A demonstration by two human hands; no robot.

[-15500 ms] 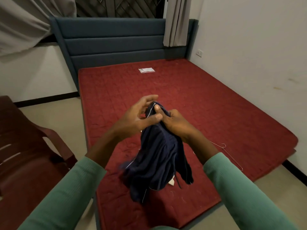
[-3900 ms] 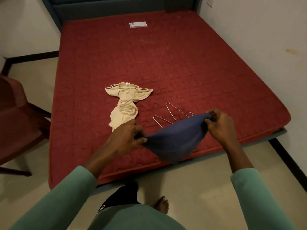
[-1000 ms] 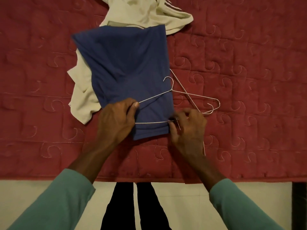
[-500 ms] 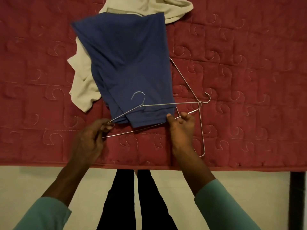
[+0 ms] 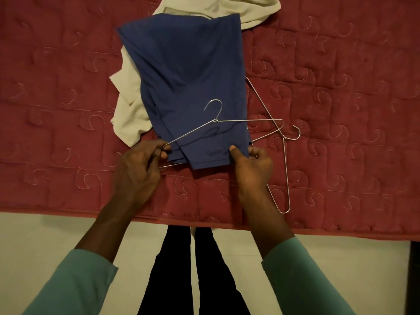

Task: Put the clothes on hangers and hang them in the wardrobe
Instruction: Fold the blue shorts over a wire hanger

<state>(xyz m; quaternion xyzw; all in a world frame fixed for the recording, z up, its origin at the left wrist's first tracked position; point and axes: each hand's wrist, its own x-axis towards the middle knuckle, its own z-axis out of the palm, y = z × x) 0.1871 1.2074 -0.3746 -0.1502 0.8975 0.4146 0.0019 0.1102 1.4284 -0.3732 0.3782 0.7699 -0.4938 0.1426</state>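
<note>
A folded blue garment (image 5: 188,71) lies on the red mattress (image 5: 56,92), partly over a cream garment (image 5: 129,110). A thin wire hanger (image 5: 213,120) rests across the blue garment's near end, hook pointing away from me. Its lower bar passes under the cloth's near edge. My left hand (image 5: 138,171) pinches the hanger's left corner. My right hand (image 5: 252,164) grips the blue garment's near right corner, thumb on top. A second wire hanger (image 5: 285,169) lies flat on the mattress to the right, partly under the first.
The mattress's near edge (image 5: 68,214) runs across the frame, with pale floor (image 5: 45,242) below it. My dark-trousered legs (image 5: 193,269) stand against the edge. Green sleeves cover both forearms.
The blue garment's near end now lies further through the hanger. My left hand has slid right along the hanger toward the cloth, and my right thumb now presses on the garment's corner.
</note>
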